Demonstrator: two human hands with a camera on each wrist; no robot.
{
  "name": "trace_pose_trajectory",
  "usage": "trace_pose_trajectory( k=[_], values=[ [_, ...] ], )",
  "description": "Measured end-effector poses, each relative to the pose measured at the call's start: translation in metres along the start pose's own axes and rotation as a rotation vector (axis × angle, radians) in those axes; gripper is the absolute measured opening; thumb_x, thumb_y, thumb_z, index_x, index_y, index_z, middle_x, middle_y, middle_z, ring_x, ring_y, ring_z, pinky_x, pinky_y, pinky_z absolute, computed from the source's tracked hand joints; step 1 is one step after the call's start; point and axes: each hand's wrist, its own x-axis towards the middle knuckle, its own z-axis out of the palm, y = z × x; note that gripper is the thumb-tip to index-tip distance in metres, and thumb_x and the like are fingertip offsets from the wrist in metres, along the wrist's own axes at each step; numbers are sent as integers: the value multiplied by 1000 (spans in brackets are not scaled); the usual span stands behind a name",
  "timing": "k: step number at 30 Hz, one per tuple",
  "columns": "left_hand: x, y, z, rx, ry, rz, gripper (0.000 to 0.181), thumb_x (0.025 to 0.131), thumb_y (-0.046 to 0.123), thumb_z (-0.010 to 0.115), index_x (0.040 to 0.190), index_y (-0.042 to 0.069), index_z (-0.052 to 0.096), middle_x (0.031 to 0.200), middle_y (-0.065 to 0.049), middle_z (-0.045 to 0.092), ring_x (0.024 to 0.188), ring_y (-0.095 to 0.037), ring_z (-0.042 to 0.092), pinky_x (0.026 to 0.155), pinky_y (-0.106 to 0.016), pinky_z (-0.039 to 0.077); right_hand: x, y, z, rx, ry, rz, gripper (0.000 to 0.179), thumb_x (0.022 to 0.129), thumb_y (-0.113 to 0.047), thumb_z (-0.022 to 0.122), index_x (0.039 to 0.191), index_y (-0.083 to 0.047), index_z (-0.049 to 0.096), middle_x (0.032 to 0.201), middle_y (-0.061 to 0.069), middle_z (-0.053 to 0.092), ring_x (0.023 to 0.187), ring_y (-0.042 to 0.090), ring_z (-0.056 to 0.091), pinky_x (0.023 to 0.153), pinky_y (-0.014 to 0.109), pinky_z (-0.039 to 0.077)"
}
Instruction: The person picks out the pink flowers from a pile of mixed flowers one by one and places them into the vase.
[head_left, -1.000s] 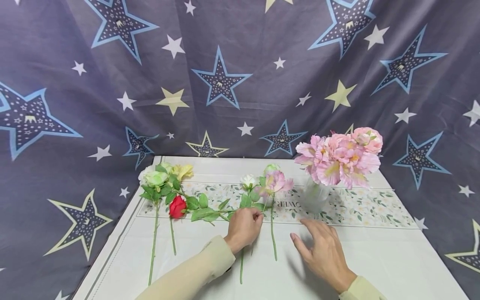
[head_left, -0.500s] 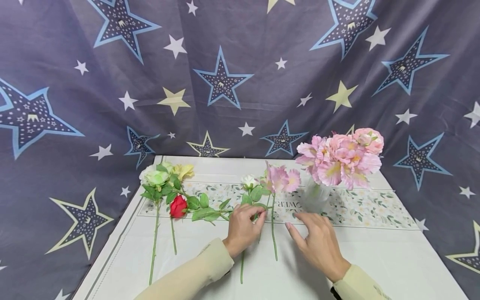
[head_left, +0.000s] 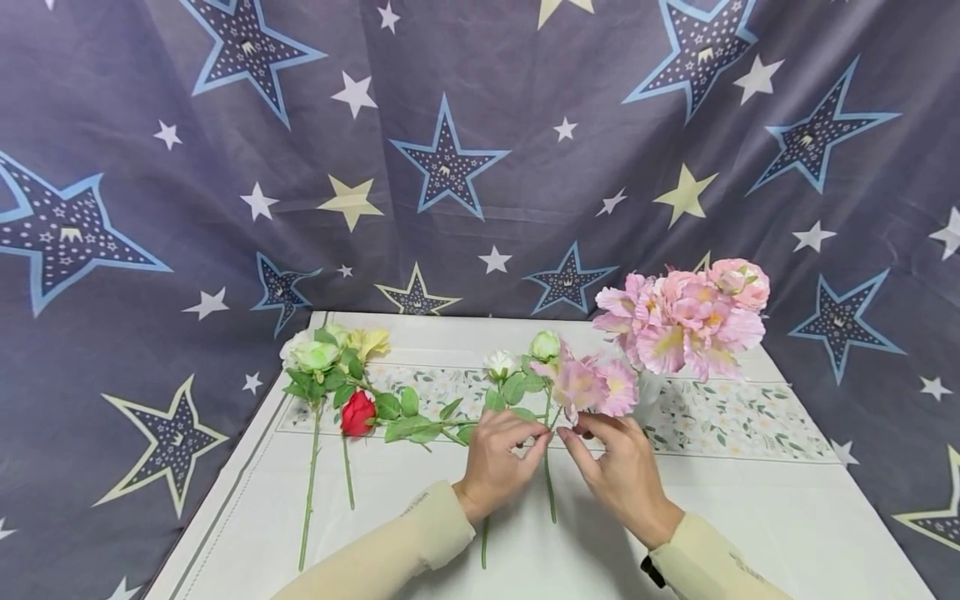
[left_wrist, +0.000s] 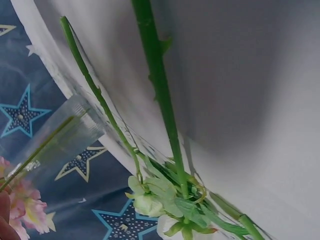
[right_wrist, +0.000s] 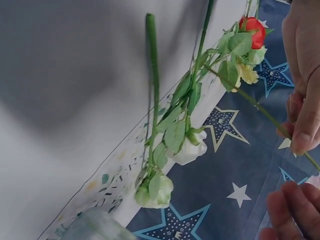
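A pink iris-like artificial flower (head_left: 581, 383) is held up over the table's middle. Between thumb and forefinger, my left hand (head_left: 498, 458) pinches its thin stem (right_wrist: 265, 112). Close at its lower petals is my right hand (head_left: 622, 471), fingers loosely bent, thumb and forefinger apart beside the stem; its fingertips (right_wrist: 290, 210) overlap the bloom in the right wrist view. Under the hands lie a pale green rose (head_left: 545, 344) and a white rose (head_left: 500, 363) on leafy green stems. A glass vase (left_wrist: 75, 122) stands behind, and pink blooms (head_left: 682, 321) fill its top.
Left on the white table (head_left: 750, 517) lie a red rose (head_left: 357, 413), light green roses (head_left: 313, 356) and a yellow flower (head_left: 369, 341). A leaf-printed strip (head_left: 738, 421) crosses the cloth. Behind hangs a grey star-patterned curtain (head_left: 495, 75).
My left hand has shifted right with the pink flower, which now tilts right toward the vase. My right hand has come left and inward, up to the bloom.
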Motion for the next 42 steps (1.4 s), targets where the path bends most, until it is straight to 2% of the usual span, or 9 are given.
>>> trace_pose_trajectory(
  k=[6, 13, 19, 24, 29, 32, 34, 37, 42],
  values=[
    [2, 3, 2, 14, -4, 39, 8, 81, 9, 84, 83, 16, 81, 76, 7, 75, 69, -8, 66, 63, -27, 40, 4, -3, 1, 72, 65, -26, 14, 76, -6, 87, 81, -13, 76, 77, -1, 73, 66, 20, 67, 58, 34, 50],
    [3, 4, 2, 23, -18, 62, 9, 80, 9, 84, 83, 17, 81, 75, 9, 75, 69, -7, 65, 63, -27, 40, 4, -3, 1, 105, 60, -10, 15, 77, -3, 86, 88, -10, 80, 89, 4, 75, 86, 28, 71, 74, 42, 52],
    [2, 5, 2, 16, -21, 83, 9, 80, 10, 84, 85, 17, 81, 79, 8, 76, 69, -7, 65, 63, -27, 41, 4, -4, 2, 106, 60, -13, 21, 72, 0, 87, 89, -9, 79, 92, 4, 74, 91, 29, 69, 79, 41, 49],
    [3, 4, 2, -1, -41, 79, 8, 82, 15, 85, 89, 15, 82, 83, 7, 77, 71, -7, 67, 65, -26, 43, 3, -3, 0, 142, 58, 33, 29, 74, 2, 86, 98, -2, 72, 95, 8, 70, 92, 29, 66, 82, 39, 47],
    [1, 1, -1, -1, -86, 38, 17, 83, 25, 86, 94, 12, 81, 88, 4, 78, 79, -9, 70, 72, -29, 50, 4, 2, -9, 174, 79, 33, 24, 75, 6, 84, 94, -2, 70, 83, 4, 72, 76, 23, 68, 73, 31, 49],
    [-2, -3, -4, 11, -105, -5, 19, 84, 24, 86, 97, 12, 80, 91, 3, 78, 76, -8, 69, 72, -29, 49, 5, 8, -15, 152, 133, -34, 9, 86, -5, 79, 90, -3, 72, 78, 4, 73, 68, 22, 68, 66, 31, 51],
    [-6, -6, -5, 24, -110, -33, 19, 83, 22, 86, 98, 12, 80, 92, 3, 78, 72, -7, 66, 70, -28, 48, 6, 13, -20, 128, 174, -80, 14, 92, -15, 74, 90, -1, 71, 78, 6, 72, 66, 23, 69, 65, 32, 52],
    [-12, -12, -6, 57, -118, -69, 20, 83, 21, 86, 100, 12, 80, 92, 3, 78, 69, -7, 63, 66, -27, 45, 8, 19, -29, 132, 219, -109, 25, 97, -22, 68, 90, 2, 70, 79, 8, 72, 66, 24, 69, 71, 26, 53],
    [-18, -21, -12, 100, -148, -134, 18, 83, 21, 86, 98, 12, 80, 90, 1, 78, 68, -10, 63, 66, -29, 46, 12, 25, -50, 158, 295, -112, 17, 89, -9, 70, 87, 7, 70, 76, 14, 71, 67, 20, 67, 82, 10, 48]
  ],
)
